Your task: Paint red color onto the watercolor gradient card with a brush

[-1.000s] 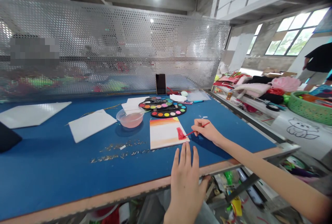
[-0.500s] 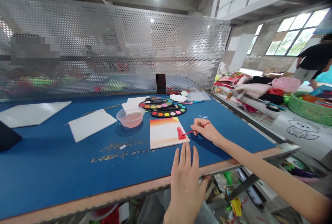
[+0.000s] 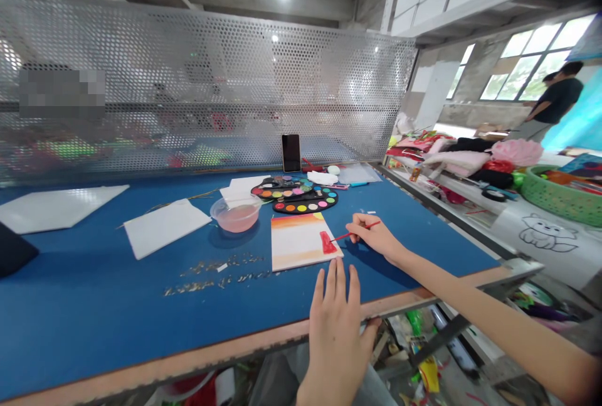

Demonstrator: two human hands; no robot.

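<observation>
My right hand pinches a thin red paintbrush. Its tip meets a red painted patch at the right side of a small white canvas. Orange and yellow paint runs along the canvas's far edge, with a paler orange band near its close edge. My left hand lies flat, fingers stretched out, the fingertips at the canvas's near right edge. Just beyond the canvas sit black watercolour palettes with round pans of many colours. A clear plastic bowl of pinkish water stands to the left of them.
A blank white canvas lies left of the bowl, and a phone stands upright against the perforated metal screen. Dark flakes litter the blue tabletop. A green basket and craft materials fill a bench at right.
The brush tip has shifted slightly up within the red patch. My left hand stays in place. In the background at right, a person has moved and a second person now shows.
</observation>
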